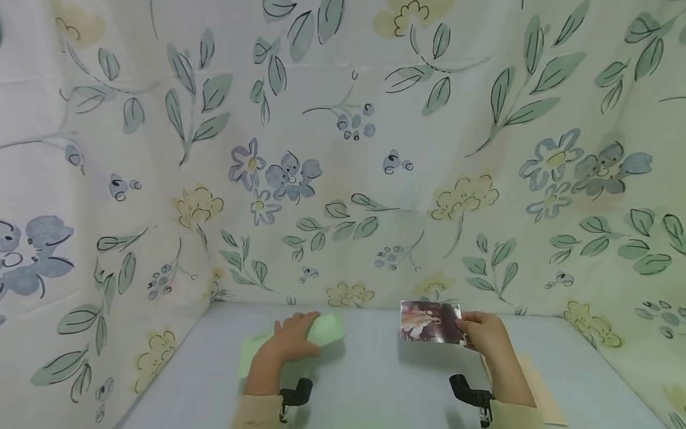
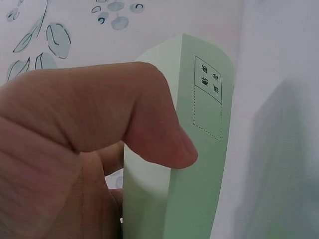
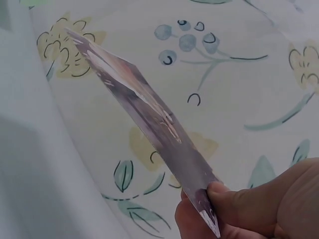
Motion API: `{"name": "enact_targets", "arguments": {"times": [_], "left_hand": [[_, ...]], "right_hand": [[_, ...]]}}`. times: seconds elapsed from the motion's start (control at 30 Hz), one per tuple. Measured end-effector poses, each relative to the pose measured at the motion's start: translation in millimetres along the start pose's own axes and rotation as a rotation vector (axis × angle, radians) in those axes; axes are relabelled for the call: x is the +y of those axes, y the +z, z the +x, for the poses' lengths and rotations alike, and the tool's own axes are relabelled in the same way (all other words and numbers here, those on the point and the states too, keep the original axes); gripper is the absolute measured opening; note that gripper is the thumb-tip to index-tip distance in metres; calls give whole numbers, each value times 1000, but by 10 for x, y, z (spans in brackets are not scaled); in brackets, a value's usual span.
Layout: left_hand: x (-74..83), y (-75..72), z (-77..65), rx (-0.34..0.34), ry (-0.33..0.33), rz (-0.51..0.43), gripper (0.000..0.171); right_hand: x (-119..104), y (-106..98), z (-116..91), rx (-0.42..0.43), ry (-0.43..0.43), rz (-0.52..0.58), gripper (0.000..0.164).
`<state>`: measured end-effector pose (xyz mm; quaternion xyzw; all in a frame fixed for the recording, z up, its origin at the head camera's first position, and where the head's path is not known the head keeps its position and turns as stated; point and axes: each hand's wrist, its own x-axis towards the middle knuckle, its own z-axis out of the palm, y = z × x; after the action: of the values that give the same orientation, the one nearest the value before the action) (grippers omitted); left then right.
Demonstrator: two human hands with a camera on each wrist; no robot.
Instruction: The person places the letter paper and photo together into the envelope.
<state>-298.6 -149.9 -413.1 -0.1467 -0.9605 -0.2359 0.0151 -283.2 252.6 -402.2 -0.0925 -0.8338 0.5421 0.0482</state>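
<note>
My left hand grips a light green envelope, fingers over its far side and thumb on the near side. In the left wrist view the green envelope is bent along a crease, with a printed box and small characters near its top. My right hand pinches a glossy photo card by its right edge, between thumb and fingers, and holds it raised above the table. Seen nearly edge-on in the right wrist view, the photo card slants up and left from the fingertips.
A tan paper or envelope lies on the white table beneath my right forearm. Left of the left hand is a green paper part with dark handwriting. Behind the table hangs a flowered cloth, which also covers both sides.
</note>
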Motion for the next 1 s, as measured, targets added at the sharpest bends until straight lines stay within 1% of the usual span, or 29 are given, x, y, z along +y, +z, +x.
{"name": "enact_targets", "arguments": {"times": [0.2,0.43,0.6,0.77,1.0], "left_hand": [[40,21,9,4,19,16,78],[122,9,41,12,36,24,82],[182,2,46,5,62,15,83],[215,-7,37,-8,59,10,86],[226,-39,25,-13,54,11,86]], "right_hand": [[-48,-19,-42,-48,-5,27,37],[-155,59,-74,-91,-31,34,40],[-192,93,-87,-107,-40,26,41],[-204,98,-95,-120,-36,22,41],[-201,137,-85,-105,-19,20,40]]}}
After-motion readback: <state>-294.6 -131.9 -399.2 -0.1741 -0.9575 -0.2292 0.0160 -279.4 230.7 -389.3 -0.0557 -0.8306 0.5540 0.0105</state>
